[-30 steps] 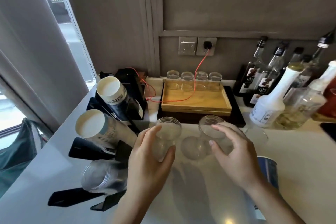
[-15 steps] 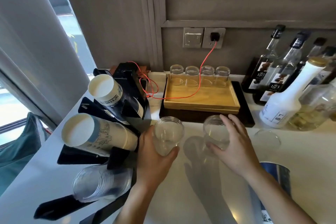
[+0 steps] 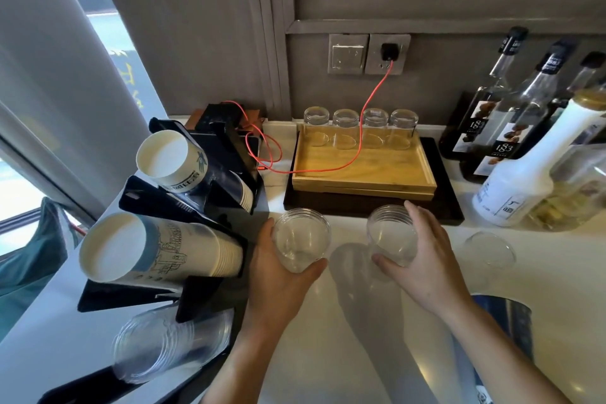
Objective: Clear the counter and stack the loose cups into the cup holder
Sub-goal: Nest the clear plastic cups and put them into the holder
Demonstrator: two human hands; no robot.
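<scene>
My left hand [image 3: 278,275] grips a clear plastic cup [image 3: 301,238], held upright just above the white counter. My right hand [image 3: 423,262] wraps around a second clear plastic cup [image 3: 390,233] to its right. A third clear cup [image 3: 488,249] stands loose on the counter further right. The black cup holder [image 3: 210,197] on the left lies with stacks on their sides: two paper-cup stacks [image 3: 170,161] [image 3: 157,249] and a stack of clear plastic cups [image 3: 164,344] at the front.
A wooden tray [image 3: 360,170] on a black base holds several upturned glasses at the back. A red cable [image 3: 357,144] runs from the wall socket across it. Syrup bottles [image 3: 511,170] crowd the right. A blue paper cup [image 3: 508,318] stands by my right forearm.
Both hands keep hold of their cups; the right hand's grip has slid lower around its cup. The view has tilted so the holder and counter appear closer.
</scene>
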